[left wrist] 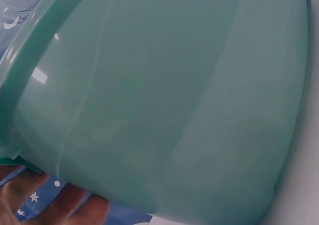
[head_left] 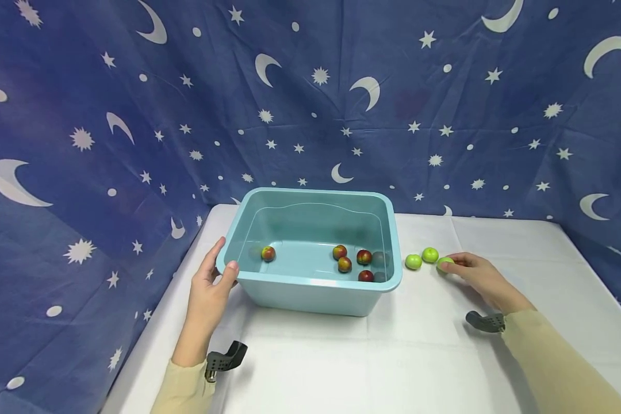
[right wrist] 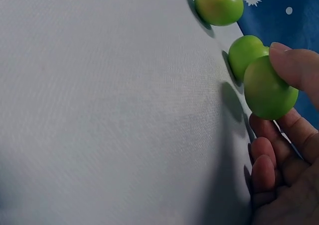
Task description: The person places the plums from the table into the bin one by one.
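Pinch on green apple (head_left: 444,264), right of light-blue bin (head_left: 300,297)

Head view: with right hand (head_left: 478,280), pinching the green apple to the right of the bin. With left hand (head_left: 207,293), gripping the bin's rim at its near left corner. Judged a pick-up step; next, probably calling for a steady pinch, a lift and, if bound for the bin, a path leftward over its right rim. Roughly between held apple and bin, two more green apples (head_left: 413,262), in the way of any low sweep. Inside the bin, five red apples (head_left: 344,264), one toward the left end, four toward the right. Under the bin, white cloth (head_left: 310,356); behind it, starry blue curtain (head_left: 310,138).

Left wrist view: mostly the bin's outer wall, with fingers (left wrist: 92,210) against its edge; bin contents hidden.

Right wrist view: clamped between thumb and fingertips, the green apple overlapping one neighbour; hard to tell whether touching it, or already off the cloth
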Demonstrator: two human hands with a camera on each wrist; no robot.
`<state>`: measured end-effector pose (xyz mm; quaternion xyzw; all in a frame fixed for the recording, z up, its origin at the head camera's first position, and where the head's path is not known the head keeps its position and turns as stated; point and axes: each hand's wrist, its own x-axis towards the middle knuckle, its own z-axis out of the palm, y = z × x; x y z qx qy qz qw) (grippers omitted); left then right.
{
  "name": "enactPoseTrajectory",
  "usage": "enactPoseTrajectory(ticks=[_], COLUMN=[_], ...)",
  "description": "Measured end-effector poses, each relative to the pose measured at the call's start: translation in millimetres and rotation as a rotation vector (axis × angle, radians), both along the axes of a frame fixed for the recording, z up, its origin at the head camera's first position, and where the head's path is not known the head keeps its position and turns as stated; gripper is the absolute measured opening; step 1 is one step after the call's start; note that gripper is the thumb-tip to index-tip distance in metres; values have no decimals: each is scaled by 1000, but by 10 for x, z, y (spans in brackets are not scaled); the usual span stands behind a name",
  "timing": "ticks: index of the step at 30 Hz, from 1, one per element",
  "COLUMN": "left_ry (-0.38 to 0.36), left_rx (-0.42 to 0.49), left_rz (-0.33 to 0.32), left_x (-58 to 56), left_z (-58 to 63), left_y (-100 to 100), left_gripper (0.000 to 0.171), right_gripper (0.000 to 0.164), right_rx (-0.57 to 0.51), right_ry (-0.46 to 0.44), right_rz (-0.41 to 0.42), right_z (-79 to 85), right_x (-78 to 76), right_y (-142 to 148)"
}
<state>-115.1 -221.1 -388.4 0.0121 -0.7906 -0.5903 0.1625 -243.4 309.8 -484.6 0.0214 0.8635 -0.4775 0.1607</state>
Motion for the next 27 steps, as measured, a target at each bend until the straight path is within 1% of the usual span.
enactPoseTrajectory(ticks=[2, 5, 9, 12, 16, 22, 27], left_ry=[-9, -13, -7, -5, -8, -18, -25], left_rx=[2, -1, -7, -16, -19, 6, 19], left_rz=[5, 8, 9, 8, 10, 7, -2], left_x=[6, 12, 19, 19, 19, 20, 23], left_z=[13, 17, 15, 12, 8, 5, 1], left_y=[15, 21, 20, 18, 13, 14, 19], left_gripper=[55, 55, 55, 55, 55, 55, 56], right_gripper=[74, 74, 72, 71, 69, 59, 59], right_rx=[-3, 29, 49, 29, -18, -95, -125], right_ry=[3, 10, 36, 64, 103, 203, 240], right_rz=[2, 10, 25, 37, 50, 56, 50], right_z=[5, 30, 128, 262, 494, 793, 1037], right_x=[-11, -24, -21, -7, -10, -16, 3], right_y=[18, 28, 3, -36, -113, -269, -445])
